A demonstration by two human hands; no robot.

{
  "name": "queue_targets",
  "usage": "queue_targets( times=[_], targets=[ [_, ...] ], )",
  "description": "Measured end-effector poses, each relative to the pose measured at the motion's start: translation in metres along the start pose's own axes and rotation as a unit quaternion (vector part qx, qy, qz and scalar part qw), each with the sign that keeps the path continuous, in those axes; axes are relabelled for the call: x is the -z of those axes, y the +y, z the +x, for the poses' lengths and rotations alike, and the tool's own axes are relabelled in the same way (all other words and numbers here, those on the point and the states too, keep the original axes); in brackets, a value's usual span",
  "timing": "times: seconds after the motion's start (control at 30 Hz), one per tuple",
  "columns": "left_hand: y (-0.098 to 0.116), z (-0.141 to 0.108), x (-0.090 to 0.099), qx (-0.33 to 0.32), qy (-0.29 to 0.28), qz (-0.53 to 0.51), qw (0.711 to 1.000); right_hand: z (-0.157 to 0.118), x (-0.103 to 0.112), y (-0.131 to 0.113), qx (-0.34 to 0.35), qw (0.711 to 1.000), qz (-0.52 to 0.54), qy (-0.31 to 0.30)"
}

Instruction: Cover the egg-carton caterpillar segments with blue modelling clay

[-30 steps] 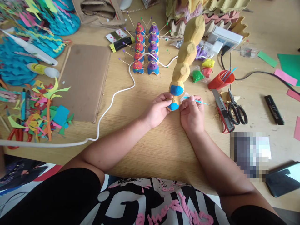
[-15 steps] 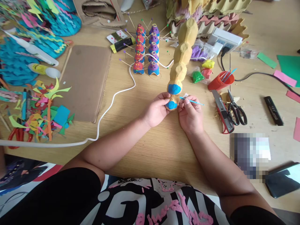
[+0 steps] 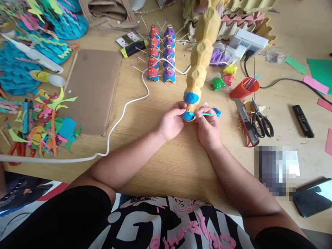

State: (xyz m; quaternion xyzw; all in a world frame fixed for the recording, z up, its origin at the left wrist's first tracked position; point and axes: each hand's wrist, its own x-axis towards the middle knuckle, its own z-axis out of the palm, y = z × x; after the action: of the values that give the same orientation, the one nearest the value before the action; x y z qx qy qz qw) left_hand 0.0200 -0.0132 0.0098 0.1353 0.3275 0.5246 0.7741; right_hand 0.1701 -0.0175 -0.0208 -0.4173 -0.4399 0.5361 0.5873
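Compared with half a second ago, the blue stick (image 3: 207, 114) reaches further left, its tip now at the lower blue patch (image 3: 187, 117) on the yellow bumpy strip (image 3: 201, 54); contact is hard to tell. That strip's near end lies between the hands: the left hand (image 3: 172, 121) pinches it from the left, apparently to steady it, while the right hand (image 3: 209, 126), just right of it, pinches the stick, probably for fine control. Right of the strip stands an orange cup (image 3: 240, 90); left of it, a purple-and-blue row (image 3: 169, 75).
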Motion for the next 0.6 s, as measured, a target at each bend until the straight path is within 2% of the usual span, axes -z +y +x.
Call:
queue_targets(
  times=[0.27,0.4,0.6],
  targets=[
    [0.0014,-0.0005,-0.0002,0.005,0.003,-0.004,1.0,0.0009,0.0018,-0.0053,-0.026,0.997,0.073,0.006],
    [0.0027,-0.0013,-0.0014,0.005,0.002,-0.012,1.0,0.0008,0.0013,-0.0039,-0.007,0.998,0.062,-0.001],
    [0.0033,-0.002,-0.0007,0.012,-0.013,-0.02,1.0,0.0017,0.0012,-0.0033,-0.016,0.998,0.062,0.001]
  ],
)
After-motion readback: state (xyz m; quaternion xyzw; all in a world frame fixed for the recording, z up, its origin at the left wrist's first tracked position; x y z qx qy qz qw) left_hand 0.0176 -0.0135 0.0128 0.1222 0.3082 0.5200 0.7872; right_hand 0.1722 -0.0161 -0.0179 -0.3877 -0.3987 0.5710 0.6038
